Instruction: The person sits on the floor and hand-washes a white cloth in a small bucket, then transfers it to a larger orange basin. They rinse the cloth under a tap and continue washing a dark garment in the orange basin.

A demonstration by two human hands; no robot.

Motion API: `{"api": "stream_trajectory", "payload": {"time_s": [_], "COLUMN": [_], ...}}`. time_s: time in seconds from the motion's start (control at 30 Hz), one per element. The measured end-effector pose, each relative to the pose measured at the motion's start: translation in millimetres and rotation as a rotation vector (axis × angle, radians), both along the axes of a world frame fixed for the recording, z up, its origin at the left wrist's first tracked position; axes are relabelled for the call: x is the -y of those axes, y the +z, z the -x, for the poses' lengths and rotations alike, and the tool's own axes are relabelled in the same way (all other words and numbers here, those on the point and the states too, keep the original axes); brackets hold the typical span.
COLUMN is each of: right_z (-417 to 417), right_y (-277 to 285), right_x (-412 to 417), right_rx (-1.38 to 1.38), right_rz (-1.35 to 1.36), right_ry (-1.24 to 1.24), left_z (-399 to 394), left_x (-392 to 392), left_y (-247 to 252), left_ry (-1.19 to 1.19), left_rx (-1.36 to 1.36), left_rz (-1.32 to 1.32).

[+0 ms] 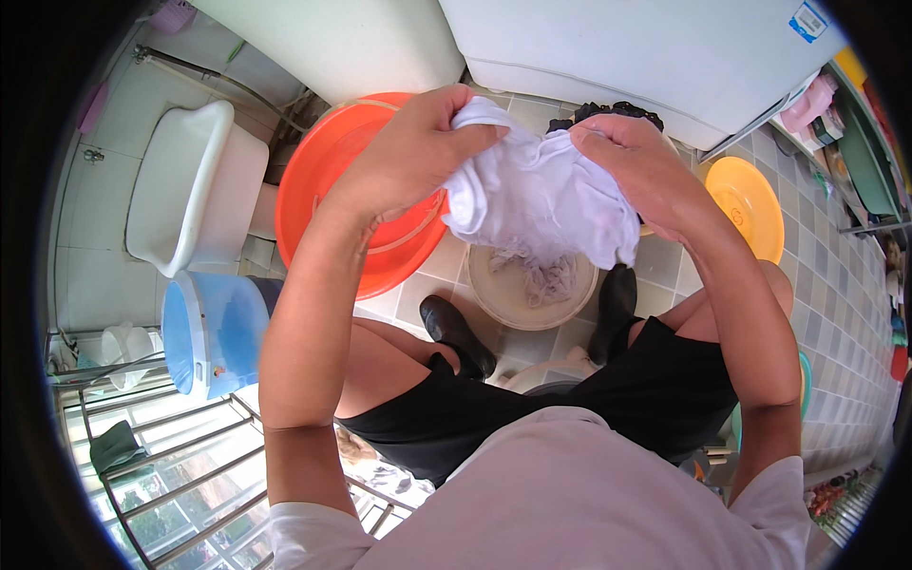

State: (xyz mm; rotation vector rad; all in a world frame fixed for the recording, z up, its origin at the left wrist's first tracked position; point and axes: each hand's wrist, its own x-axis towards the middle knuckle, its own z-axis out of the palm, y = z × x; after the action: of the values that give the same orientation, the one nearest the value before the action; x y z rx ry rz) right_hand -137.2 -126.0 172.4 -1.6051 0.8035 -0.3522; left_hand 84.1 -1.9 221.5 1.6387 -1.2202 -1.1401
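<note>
A white, crumpled cloth garment (541,185) is stretched between my two hands, above the floor. My left hand (434,142) grips its left edge, thumb on top. On the other side my right hand (627,157) pinches the garment's upper right part. Below the cloth, between my shoes, stands a pale round basin (527,320) with more wet-looking fabric (548,281) in it. The garment covers that basin's far rim. Under my left forearm lies a large orange-red basin (320,178), partly hidden by the hand and arm.
Dark fabric (605,114) sits beyond my right hand, by a white appliance (641,64). A yellow basin (744,206) is at the right. On the left are a white wall sink (192,192) and a blue bucket (214,335). A shelf with bottles (812,103) stands far right.
</note>
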Motion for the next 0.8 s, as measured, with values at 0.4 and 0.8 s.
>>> {"api": "stream_trajectory", "payload": {"time_s": [0.4, 0.8], "right_z": [-33.5, -18.4], "right_y": [-21.7, -117.7], "right_x": [-27.9, -104.0], "right_rx": [0.134, -0.174], "right_rz": [0.02, 0.065], "right_ry": [0.087, 1.075], "left_z": [14.4, 71.1], "left_x": [-20.3, -41.0], "left_y": [-131.3, -327.2], "left_ry": [0.41, 0.497], "left_rx": [-0.654, -1.187], "left_rz": [-0.238, -0.148]}}
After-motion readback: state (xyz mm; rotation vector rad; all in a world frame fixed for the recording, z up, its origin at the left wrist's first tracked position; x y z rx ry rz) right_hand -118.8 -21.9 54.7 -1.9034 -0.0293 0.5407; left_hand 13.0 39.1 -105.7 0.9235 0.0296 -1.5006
